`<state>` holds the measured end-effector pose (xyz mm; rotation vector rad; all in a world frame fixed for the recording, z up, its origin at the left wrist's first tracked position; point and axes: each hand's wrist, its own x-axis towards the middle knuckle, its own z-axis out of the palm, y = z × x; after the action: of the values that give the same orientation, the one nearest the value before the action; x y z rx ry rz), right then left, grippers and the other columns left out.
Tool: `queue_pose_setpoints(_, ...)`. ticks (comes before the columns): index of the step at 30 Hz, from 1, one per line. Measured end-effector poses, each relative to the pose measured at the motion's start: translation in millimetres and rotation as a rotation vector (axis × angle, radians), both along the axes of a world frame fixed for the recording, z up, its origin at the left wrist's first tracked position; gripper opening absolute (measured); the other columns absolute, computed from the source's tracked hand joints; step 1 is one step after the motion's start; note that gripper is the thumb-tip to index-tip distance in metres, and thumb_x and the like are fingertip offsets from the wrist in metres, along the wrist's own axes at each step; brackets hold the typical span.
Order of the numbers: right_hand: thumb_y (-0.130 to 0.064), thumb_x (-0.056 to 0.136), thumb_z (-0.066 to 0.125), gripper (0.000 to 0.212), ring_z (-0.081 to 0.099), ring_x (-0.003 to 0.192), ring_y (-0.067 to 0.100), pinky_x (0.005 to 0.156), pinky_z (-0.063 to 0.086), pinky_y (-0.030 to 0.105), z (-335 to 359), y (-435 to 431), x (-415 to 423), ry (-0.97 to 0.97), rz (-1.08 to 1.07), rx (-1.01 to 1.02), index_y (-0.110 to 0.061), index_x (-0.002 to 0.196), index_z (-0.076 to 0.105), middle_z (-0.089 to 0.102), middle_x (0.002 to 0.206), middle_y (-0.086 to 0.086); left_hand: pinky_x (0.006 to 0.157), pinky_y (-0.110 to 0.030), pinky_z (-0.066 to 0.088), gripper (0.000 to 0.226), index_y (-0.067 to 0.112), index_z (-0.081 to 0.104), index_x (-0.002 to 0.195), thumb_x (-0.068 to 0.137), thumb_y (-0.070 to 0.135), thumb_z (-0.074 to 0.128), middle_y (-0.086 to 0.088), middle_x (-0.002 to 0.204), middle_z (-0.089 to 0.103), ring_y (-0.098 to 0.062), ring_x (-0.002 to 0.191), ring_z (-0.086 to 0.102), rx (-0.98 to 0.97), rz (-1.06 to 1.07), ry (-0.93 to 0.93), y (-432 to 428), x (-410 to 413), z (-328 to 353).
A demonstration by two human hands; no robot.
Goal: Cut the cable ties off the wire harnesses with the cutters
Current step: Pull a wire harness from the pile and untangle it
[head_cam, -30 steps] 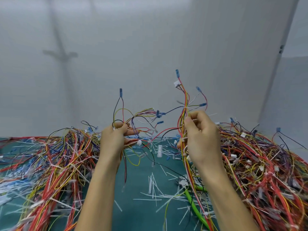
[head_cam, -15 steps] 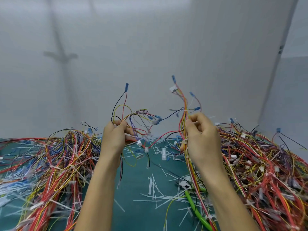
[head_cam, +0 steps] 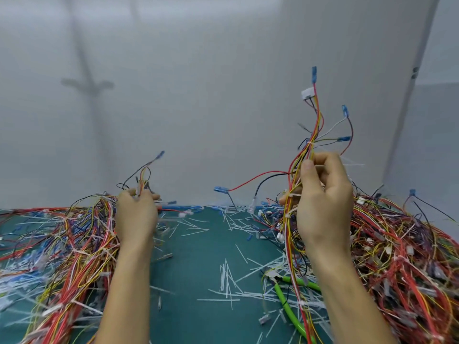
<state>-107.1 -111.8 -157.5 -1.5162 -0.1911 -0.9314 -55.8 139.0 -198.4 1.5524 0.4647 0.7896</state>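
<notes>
left hand (head_cam: 136,214) gripping one small harness (head_cam: 143,173), right hand (head_cam: 323,202) gripping one tall harness (head_cam: 313,125), one green cutters (head_cam: 285,302) lying below it, two harness piles (head_cam: 409,256) flanking them

Left hand (head_cam: 136,214): raised, back to camera, slightly blurred, fingers curled forward, gripping wire bunch (head_cam: 143,173) at top of fist. Left forearm (head_cam: 124,289): bare, near upright, rising from bottom edge. Right hand (head_cam: 323,202): raised, higher than the other, well apart from it, back to camera; thumb (head_cam: 307,171) upright, pressed against harness (head_cam: 313,135); fingers (head_cam: 331,165) curled over, pinching same harness from far side. Right forearm (head_cam: 347,289): bare, rising from bottom edge, leaning inward toward wrist.
</notes>
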Motion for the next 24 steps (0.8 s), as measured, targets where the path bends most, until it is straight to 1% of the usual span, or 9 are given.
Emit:
queue_pose_setpoints(2,-0.021,0.104,0.045,0.018,0.066,0.050,0.014,0.044,0.049,0.022,0.7,0.8,-0.2,-0.005,0.003,0.004,-0.020,0.087,0.051,0.055,0.078,0.001,0.092,-0.051,0.051,0.035,0.012,0.053,0.127,0.095,0.024,0.045,-0.007,0.116,0.068,-0.031,0.102,0.064,0.097,0.031,0.063,5.9,-1.7,-4.3)
queue_pose_setpoints(4,-0.020,0.104,0.046,0.017,0.067,0.051,0.015,0.044,0.048,0.020,0.8,2.2,0.0,-0.014,0.013,0.008,-0.018,0.088,0.052,0.055,0.077,0.000,0.104,-0.050,0.040,0.048,0.009,0.043,0.139,0.095,0.028,0.047,-0.014,0.138,0.054,-0.035,0.124,0.052,0.184,0.037,0.172,7.4,-1.8,-10.0)
queue_pose_setpoints(6,-0.018,0.103,0.048,0.015,0.066,0.053,0.012,0.046,0.050,0.018,0.4,3.7,0.6,-0.027,0.032,0.005,-0.018,0.089,0.053,0.054,0.076,-0.004,0.099,-0.049,0.038,0.056,0.006,0.030,0.144,0.096,0.029,0.047,-0.021,0.141,0.049,-0.039,0.124,0.049,0.304,0.032,0.327,6.5,0.2,-17.8)
queue_pose_setpoints(8,-0.017,0.103,0.049,0.017,0.067,0.052,0.011,0.047,0.051,0.018,-0.6,4.8,1.6,-0.024,0.061,-0.002,-0.020,0.086,0.054,0.054,0.072,-0.005,0.092,-0.047,0.041,0.055,0.002,0.024,0.142,0.098,0.028,0.045,-0.027,0.131,0.054,-0.044,0.116,0.054,0.478,0.030,0.477,5.4,2.4,-25.2)
queue_pose_setpoints(11,-0.017,0.102,0.052,0.015,0.070,0.055,0.016,0.049,0.052,0.021,-2.0,5.2,3.6,0.005,0.111,-0.019,-0.017,0.088,0.057,0.057,0.073,-0.004,0.091,-0.045,0.043,0.042,0.000,0.037,0.136,0.099,0.021,0.038,-0.028,0.127,0.056,-0.043,0.114,0.055,0.708,-0.024,0.633,7.5,7.1,-36.0)
queue_pose_setpoints(15,-0.018,0.100,0.055,0.012,0.072,0.060,0.018,0.057,0.060,0.035,-3.4,3.9,5.2,0.032,0.129,-0.049,-0.017,0.090,0.061,0.064,0.078,-0.001,0.099,-0.041,0.040,0.040,0.021,0.052,0.135,0.097,0.021,0.040,-0.016,0.136,0.051,-0.034,0.122,0.050,0.979,-0.066,0.858,5.9,11.5,-48.9)
queue_pose_setpoints(18,-0.019,0.099,0.057,0.014,0.072,0.060,0.016,0.057,0.059,0.035,-3.6,3.6,4.8,0.036,0.139,-0.058,-0.021,0.087,0.063,0.067,0.078,0.001,0.098,-0.042,0.044,0.043,0.028,0.055,0.137,0.097,0.015,0.042,-0.015,0.135,0.052,-0.034,0.119,0.052,0.927,-0.066,0.798,6.9,14.6,-55.6)
queue_pose_setpoints(21,-0.019,0.098,0.058,0.015,0.072,0.059,0.013,0.054,0.057,0.029,-3.7,2.9,4.5,0.046,0.150,-0.060,-0.023,0.085,0.065,0.069,0.074,-0.001,0.079,-0.045,0.041,0.036,0.007,0.052,0.130,0.094,0.007,0.049,-0.023,0.122,0.043,-0.038,0.093,0.048,0.703,0.103,0.603,3.6,9.0,-56.0)
queue_pose_setpoints(24,-0.018,0.097,0.060,0.015,0.071,0.059,0.011,0.055,0.057,0.031,-4.3,2.5,4.1,0.049,0.158,-0.075,-0.022,0.084,0.066,0.070,0.070,-0.004,0.075,-0.049,0.042,0.046,-0.004,0.041,0.125,0.085,0.001,0.063,-0.030,0.121,0.042,-0.045,0.100,0.050,0.723,0.165,0.587,-5.1,1.2,-51.7)
